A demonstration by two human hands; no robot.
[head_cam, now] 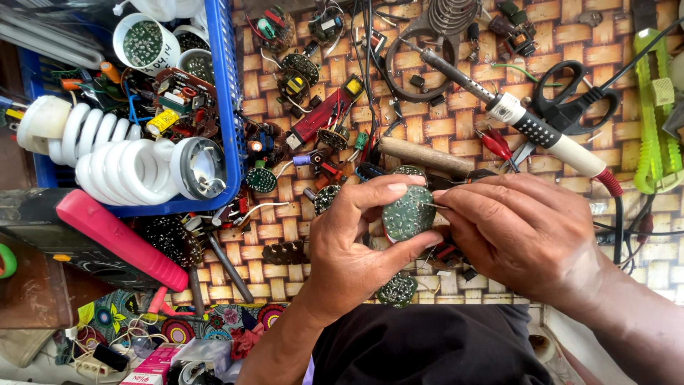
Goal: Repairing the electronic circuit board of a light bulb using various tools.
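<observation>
Centrally, a round green circuit board [408, 212] is pinched in the left hand [356, 246], with the thumb laid over its upper edge and the curled fingers closed under its lower edge. The right hand [524, 232] is brought against the board's right edge, its fingertips drawn together on a thin wire lead [433, 206] that juts from the board. The board is thus held between the two hands, its solder-dotted face turned up toward the camera and its slightly longer axis tilted from lower left to upper right. Just below the board, a second small round board [397, 290] is seen on the woven-pattern mat [442, 128]. Above and right of the board, a soldering iron [531, 128] is laid diagonally, with black scissors [573, 100] beside it. Well to the left of the board, spiral lamp tubes [114, 160] are piled in a blue basket [229, 107], and a red-sided meter [107, 235] is seen below the basket.
</observation>
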